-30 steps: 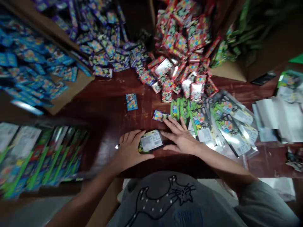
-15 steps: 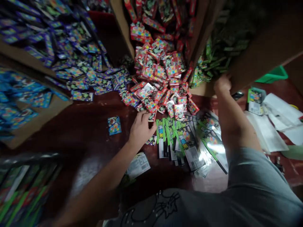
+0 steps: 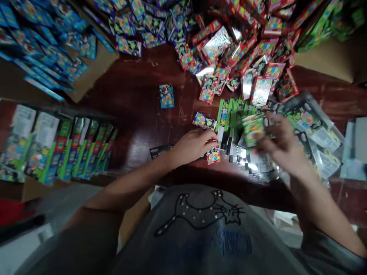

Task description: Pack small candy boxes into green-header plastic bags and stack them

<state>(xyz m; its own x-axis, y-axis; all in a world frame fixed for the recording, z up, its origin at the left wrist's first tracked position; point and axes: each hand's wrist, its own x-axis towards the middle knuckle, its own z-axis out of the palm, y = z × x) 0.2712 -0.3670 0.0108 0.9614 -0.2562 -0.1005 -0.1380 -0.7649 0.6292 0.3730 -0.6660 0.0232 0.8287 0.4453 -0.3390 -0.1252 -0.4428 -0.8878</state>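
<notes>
My right hand (image 3: 282, 143) pinches a small green packet (image 3: 252, 130), slightly blurred, above black-and-green printed plastic bags (image 3: 225, 116). Bent over the table, my left hand (image 3: 197, 147) has its fingers on a small red packet (image 3: 213, 154) near the table's front edge. Just beyond that hand lies a purple packet (image 3: 204, 120). A single blue packet (image 3: 166, 96) rests by itself farther to the left. Under my left wrist, part of a black printed bag (image 3: 160, 151) shows; the rest of it is hidden.
Loose red packets (image 3: 212, 88) spill over the back of the table (image 3: 129, 99). Purple packets (image 3: 129, 46), blue packets (image 3: 54, 49) and green packets (image 3: 321, 26) lie in or by cardboard boxes (image 3: 94, 72). Filled packs (image 3: 65, 149) stand in a row at left.
My right hand has come back from the green packets' box with a green packet. My left hand has drawn a red packet nearer to me. The view has tilted down.
</notes>
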